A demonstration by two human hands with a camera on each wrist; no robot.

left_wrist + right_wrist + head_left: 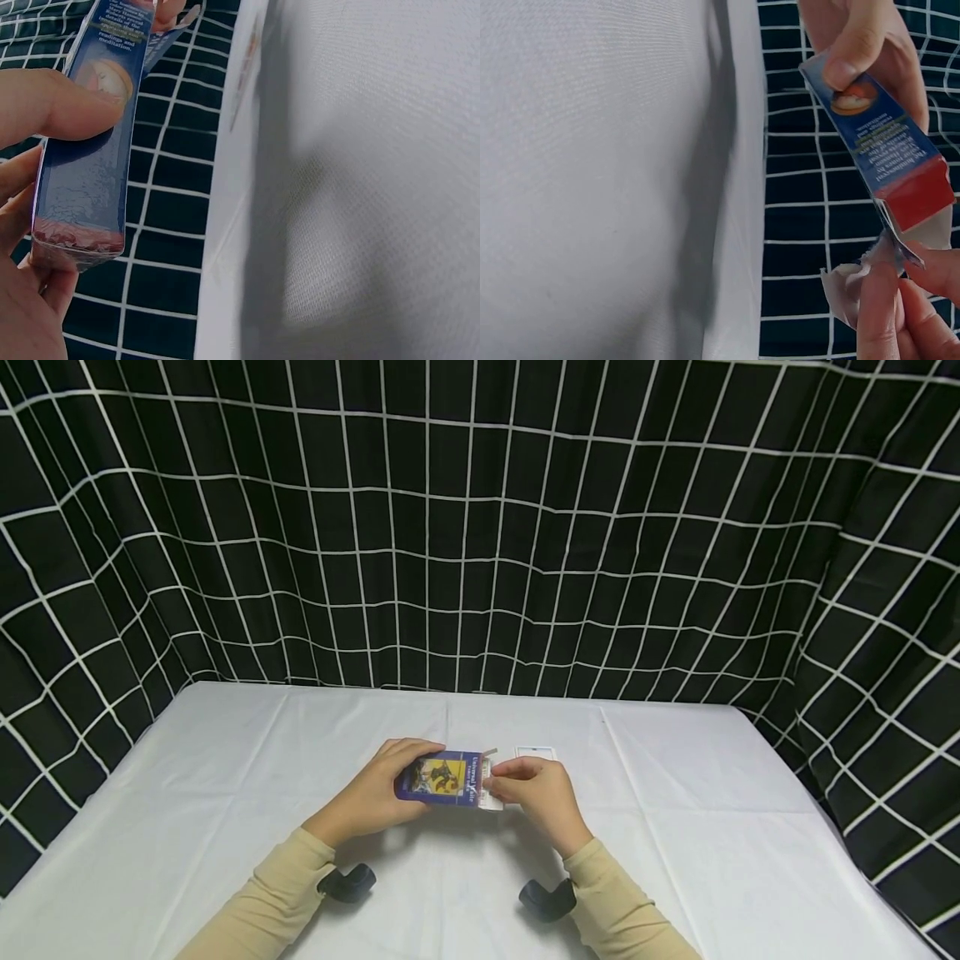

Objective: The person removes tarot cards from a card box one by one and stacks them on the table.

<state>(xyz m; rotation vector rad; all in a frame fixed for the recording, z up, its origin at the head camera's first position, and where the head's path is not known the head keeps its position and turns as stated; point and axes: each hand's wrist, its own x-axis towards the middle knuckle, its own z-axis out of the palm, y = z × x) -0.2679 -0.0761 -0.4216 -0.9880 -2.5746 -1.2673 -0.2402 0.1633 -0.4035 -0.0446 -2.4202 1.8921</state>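
Tarot box [438,777] in hands: left [382,792] around sides, right [543,792] in pinch on open flap [843,291]

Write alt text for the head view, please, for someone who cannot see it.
A person's left hand grips a blue tarot box while the right hand pinches white material at its end, over a white tablecloth. A flat, white-edged item lies partly behind the right hand; a black curtain with white grid lines hangs beyond.

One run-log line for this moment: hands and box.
left hand: grips blue box | right hand: pinches white flap at box end | card-like item: on white tablecloth, partly hidden
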